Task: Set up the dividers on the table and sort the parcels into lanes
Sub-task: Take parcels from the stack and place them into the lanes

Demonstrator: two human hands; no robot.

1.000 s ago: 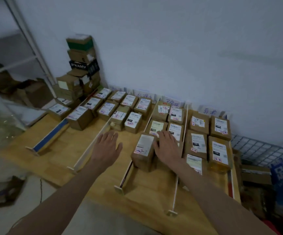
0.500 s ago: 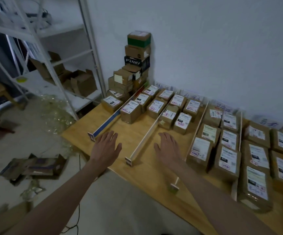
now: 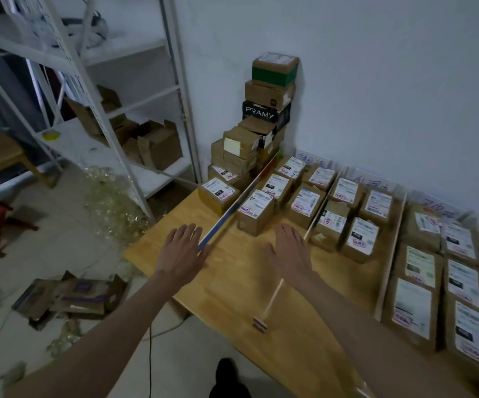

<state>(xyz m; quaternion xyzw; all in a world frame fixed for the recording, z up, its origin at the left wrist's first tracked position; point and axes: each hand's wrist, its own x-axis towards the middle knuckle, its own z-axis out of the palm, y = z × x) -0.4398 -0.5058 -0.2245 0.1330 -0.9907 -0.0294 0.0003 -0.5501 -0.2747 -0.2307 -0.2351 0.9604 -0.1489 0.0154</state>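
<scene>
Head view: dividers (image 3: 314,222) stand on the desk (image 3: 234,278), most parcels (image 3: 360,238) sorted; a stack (image 3: 257,145) remains; left hand (image 3: 182,252) and right hand (image 3: 290,249) released, flat

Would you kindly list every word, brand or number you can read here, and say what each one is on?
"PRAMY": white letters on the black box in the stack of cartons by the wall.
Handwritten paper signs on the wall behind the lanes: too blurred to read.
Printed labels and red stamps on the parcels: too small and blurred to read.
Nothing else legible.
</scene>
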